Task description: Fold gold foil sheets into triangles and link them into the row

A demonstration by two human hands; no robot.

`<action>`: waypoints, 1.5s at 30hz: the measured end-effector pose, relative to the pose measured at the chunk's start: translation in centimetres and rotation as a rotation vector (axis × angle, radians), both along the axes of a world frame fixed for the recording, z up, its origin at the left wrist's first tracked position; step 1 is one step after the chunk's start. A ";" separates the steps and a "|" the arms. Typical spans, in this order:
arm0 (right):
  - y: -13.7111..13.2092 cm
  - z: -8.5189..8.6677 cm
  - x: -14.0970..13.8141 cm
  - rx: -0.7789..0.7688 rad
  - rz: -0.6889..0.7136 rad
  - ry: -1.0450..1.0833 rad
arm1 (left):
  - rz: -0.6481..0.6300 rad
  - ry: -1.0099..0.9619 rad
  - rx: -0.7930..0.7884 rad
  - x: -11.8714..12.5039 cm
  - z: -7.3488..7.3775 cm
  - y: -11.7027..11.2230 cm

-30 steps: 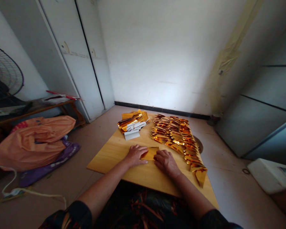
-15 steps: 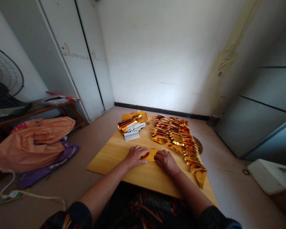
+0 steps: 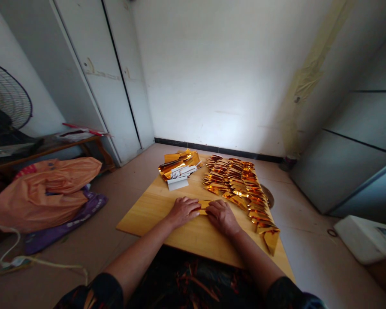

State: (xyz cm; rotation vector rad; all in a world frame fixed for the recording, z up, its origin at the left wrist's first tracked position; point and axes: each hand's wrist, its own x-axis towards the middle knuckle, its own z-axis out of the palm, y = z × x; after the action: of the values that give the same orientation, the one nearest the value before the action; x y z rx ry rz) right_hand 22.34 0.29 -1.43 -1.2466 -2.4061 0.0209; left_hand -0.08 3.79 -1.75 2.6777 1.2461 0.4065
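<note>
A small gold paper sheet (image 3: 204, 204) lies on the wooden board (image 3: 154, 210), partly covered by my fingers. My left hand (image 3: 184, 210) is closed on its left end, the fingers curled over the paper. On its right end my right hand (image 3: 223, 216) is closed too, fingertips pressed down on the sheet. Past my hands to the right, rows of folded gold paper pieces (image 3: 233, 178) overlap one another. Behind my left hand sits a loose pile of gold sheets (image 3: 183, 161), with a white-backed piece (image 3: 178, 184) at its near edge.
An orange bag (image 3: 45, 193) and a purple bag (image 3: 67, 223) lie on the floor at left, below a fan (image 3: 9, 94). A cabinet (image 3: 93, 86) stands behind. At right are a grey fridge (image 3: 357, 150) and a white box (image 3: 366, 238).
My hands have come slightly closer together, and the gold sheet between them now looks narrower and folded. The right fingers have shifted a little left. The piles stay put.
</note>
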 end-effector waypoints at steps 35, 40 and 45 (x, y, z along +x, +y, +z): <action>3.1 -0.6 -2.3 -0.211 -0.506 0.042 | 0.458 0.010 0.044 2.6 0.5 0.0; 3.2 -0.6 -2.5 -0.218 -0.526 0.004 | 0.475 0.052 0.064 2.8 0.5 -0.2; 3.1 -0.2 -2.8 -0.242 -0.554 0.003 | 0.481 0.081 0.074 2.9 0.5 -0.1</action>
State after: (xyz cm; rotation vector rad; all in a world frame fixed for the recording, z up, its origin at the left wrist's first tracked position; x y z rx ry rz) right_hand 19.58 3.43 -1.65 -1.9810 -2.0183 0.1515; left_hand 2.86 3.64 -1.21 2.4490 1.9384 0.4105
